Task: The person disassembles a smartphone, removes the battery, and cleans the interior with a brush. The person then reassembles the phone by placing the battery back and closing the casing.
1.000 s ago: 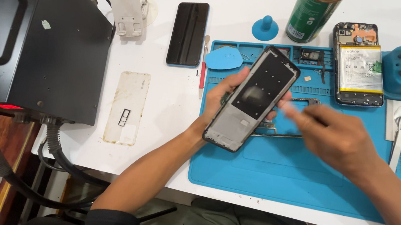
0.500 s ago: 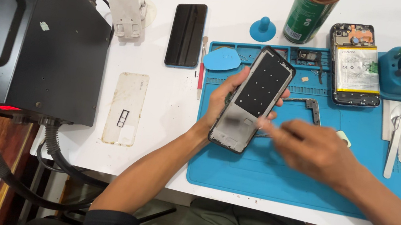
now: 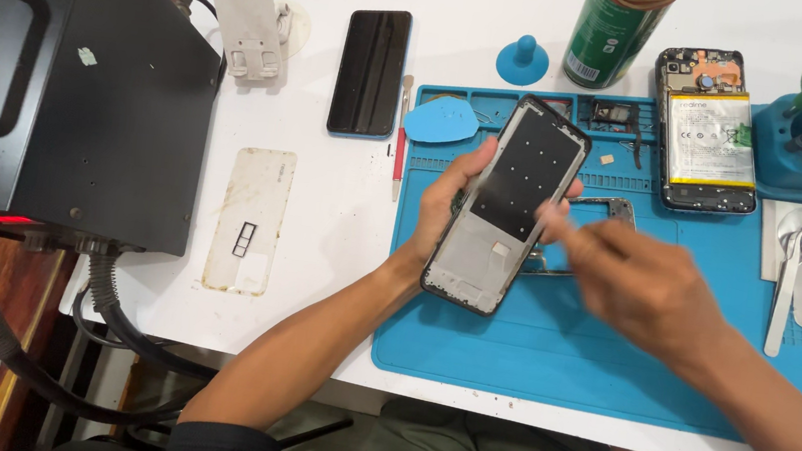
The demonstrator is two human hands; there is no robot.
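Now the left hand (image 3: 444, 200) grips a flat rectangular phone frame (image 3: 509, 203), glossy black and bare grey metal, above the blue rubbery mat (image 3: 547, 353); the blurred right hand (image 3: 650, 294) touches its edge, grip unclear.

Phone-repair workbench: blue repair mat (image 3: 605, 380), opened phone (image 3: 706, 129), black heating unit (image 3: 83, 99).

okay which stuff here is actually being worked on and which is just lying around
In hand:
left hand holding the phone display frame
right hand at its edge

Lying about:
opened phone with battery
black phone
clear phone case
green spray can
blue suction cup
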